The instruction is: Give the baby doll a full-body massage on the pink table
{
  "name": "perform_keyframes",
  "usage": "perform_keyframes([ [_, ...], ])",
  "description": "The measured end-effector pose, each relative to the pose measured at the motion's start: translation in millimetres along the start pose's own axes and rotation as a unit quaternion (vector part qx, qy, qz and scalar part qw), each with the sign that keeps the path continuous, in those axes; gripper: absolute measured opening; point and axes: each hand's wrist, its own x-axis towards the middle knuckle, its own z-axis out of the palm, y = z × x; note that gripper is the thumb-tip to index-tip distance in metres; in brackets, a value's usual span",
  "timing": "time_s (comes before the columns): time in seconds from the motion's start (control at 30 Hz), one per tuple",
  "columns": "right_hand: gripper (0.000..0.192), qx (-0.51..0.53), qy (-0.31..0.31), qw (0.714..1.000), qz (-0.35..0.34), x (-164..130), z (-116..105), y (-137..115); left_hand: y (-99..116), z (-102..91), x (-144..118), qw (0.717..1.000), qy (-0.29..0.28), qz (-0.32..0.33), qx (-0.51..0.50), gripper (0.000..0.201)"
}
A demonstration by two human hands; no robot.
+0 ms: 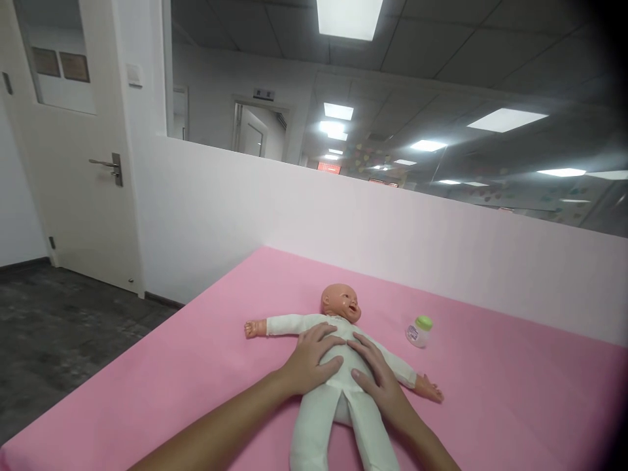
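A baby doll [321, 418] with a white cloth body lies on its back, its arms spread and its head turned to the right. My left hand [311, 358] rests flat on the left side of the doll's torso, fingers apart. On the other side of the torso lies my right hand [380, 379], its fingers also stretched out. Neither hand grips anything. To the right of the doll's head is a small clear bottle [417, 333] with a green cap, apart from both hands.
The doll and bottle are on a pink-covered table [515, 405]. Behind it runs a white half wall [392, 229] with a glass pane above. At the left stand a closed door [83, 196] and a dark floor [88, 333].
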Motion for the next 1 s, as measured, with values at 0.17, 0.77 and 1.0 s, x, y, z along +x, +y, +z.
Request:
perform_keyframes([
  [0.17,0.052,-0.011,0.004,1.000,-0.009,-1,-2,-3,2,-0.9,0,1.000,-0.009,0.002,0.000,0.039],
  [0.77,0.048,0.008,0.018,1.000,-0.011,-1,-5,-15,-2,0.1,6,1.000,-0.019,0.002,0.013,0.038],
  [1.0,0.051,0.013,0.015,1.000,-0.013,-1,-7,-15,-3,-0.8,6,0.999,-0.024,0.009,0.020,0.039],
])
